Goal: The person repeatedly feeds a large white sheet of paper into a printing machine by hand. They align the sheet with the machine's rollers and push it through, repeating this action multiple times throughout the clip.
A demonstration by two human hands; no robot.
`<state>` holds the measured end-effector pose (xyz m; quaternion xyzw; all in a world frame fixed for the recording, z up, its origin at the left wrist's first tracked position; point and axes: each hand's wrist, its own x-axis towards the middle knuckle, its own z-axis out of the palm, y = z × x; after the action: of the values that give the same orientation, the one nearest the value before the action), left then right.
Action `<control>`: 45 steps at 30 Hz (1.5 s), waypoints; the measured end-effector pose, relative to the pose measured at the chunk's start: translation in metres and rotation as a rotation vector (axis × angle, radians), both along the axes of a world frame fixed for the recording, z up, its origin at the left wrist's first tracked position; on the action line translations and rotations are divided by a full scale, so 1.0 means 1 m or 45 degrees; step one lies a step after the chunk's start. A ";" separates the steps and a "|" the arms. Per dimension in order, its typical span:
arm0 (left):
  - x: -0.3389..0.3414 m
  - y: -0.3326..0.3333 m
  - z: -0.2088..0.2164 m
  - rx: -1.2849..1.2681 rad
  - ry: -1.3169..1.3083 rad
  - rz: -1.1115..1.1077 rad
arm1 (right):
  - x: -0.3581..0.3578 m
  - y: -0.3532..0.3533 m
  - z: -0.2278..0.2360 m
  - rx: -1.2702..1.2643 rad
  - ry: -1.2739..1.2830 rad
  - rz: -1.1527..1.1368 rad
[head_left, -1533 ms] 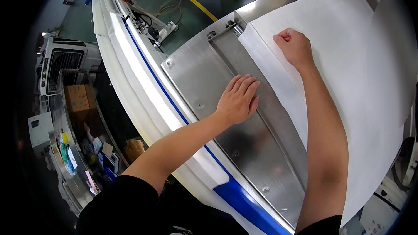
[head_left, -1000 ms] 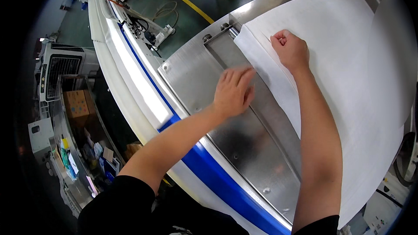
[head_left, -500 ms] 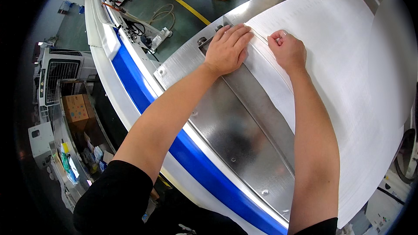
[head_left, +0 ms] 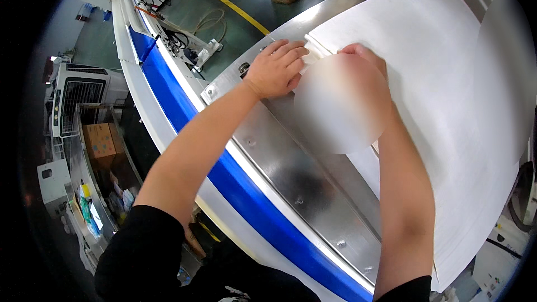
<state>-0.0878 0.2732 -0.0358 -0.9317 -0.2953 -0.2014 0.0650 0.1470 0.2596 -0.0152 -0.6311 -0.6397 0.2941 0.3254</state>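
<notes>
A broad white sheet, apparently paper or fabric, lies over a brushed-metal table. My left hand rests at the metal edge beside the sheet, fingers stretched toward a cream folded strip along the sheet's border. Its fingertips reach that strip; whether they grip it I cannot see. Over the sheet, just right of the strip, is my right hand. A round blurred patch covers most of it, so its fingers are largely hidden. A metal plate with screws runs below both hands.
A blue band and white rail curve along the table's near side. A wheeled machine part with hoses stands on the green floor beyond. At left are a metal cart with a cardboard box and a grilled white unit.
My left hand has shifted left and slightly down along the metal. The sheet's far-left corner now shows a raised cream fold, and a blurred patch covers much of my right hand.
</notes>
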 end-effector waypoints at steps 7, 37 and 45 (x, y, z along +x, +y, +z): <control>0.011 0.013 0.047 -0.355 0.859 0.199 | 0.054 -0.185 -0.015 -0.028 -0.728 -0.360; -0.042 0.127 -0.045 -0.010 1.239 0.399 | 0.561 -0.756 0.024 -1.581 -1.279 -1.010; 0.067 0.028 0.022 -0.141 1.435 0.511 | 0.558 -0.780 0.054 -1.455 -1.269 -1.131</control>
<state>-0.0206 0.3008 -0.0137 -0.8230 -0.3956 0.3554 0.1996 0.7051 -0.5204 0.0385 -0.9432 -0.1574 0.1057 -0.2730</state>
